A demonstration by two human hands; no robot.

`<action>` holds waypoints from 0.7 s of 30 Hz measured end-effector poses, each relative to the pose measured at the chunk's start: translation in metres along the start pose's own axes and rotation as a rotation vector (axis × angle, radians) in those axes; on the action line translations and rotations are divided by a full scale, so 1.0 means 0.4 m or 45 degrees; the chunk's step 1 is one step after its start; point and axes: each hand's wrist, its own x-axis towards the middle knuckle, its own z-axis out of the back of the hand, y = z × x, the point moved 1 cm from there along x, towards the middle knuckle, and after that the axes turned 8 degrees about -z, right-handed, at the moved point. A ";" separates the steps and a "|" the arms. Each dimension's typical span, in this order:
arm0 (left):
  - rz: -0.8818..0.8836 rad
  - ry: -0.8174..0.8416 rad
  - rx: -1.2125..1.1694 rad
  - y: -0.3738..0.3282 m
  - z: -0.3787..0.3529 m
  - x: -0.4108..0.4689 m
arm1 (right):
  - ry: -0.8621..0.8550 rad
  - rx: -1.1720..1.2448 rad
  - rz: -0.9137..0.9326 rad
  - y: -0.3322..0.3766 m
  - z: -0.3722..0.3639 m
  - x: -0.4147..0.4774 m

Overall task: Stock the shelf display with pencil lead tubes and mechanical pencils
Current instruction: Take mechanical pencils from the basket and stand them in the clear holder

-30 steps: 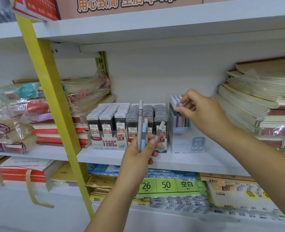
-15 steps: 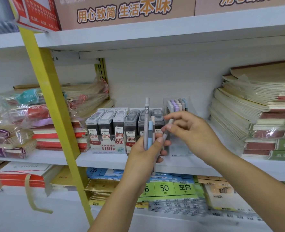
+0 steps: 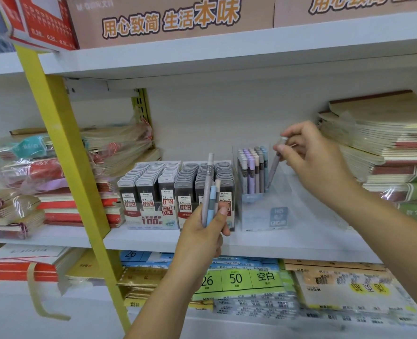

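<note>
Right hand [image 3: 311,162]: I see it pinch one grey pencil [image 3: 273,170] near the top. The pencil tilts, with its tip down in the clear box [image 3: 263,217].
Left hand [image 3: 202,232]: it grips three pencils [image 3: 208,187], upright, in front of the lead tubes [image 3: 168,182].
Clear box: more standing pencils [image 3: 251,167] fill its back left part.
Lead tubes: rows of them sit just left of the clear box.
Shelf [image 3: 153,238]: white; it holds the tubes and the box.
Sides: notebook stacks [image 3: 386,143] on the right, a yellow post [image 3: 63,143] on the left.

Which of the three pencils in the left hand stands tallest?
The grey pencil marked HB 0.7; its top rises well above the light blue pencil and the beige pencil beside it.
</note>
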 end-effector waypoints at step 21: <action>-0.009 0.013 0.029 0.012 0.011 0.004 | -0.002 -0.225 0.120 -0.060 -0.089 0.019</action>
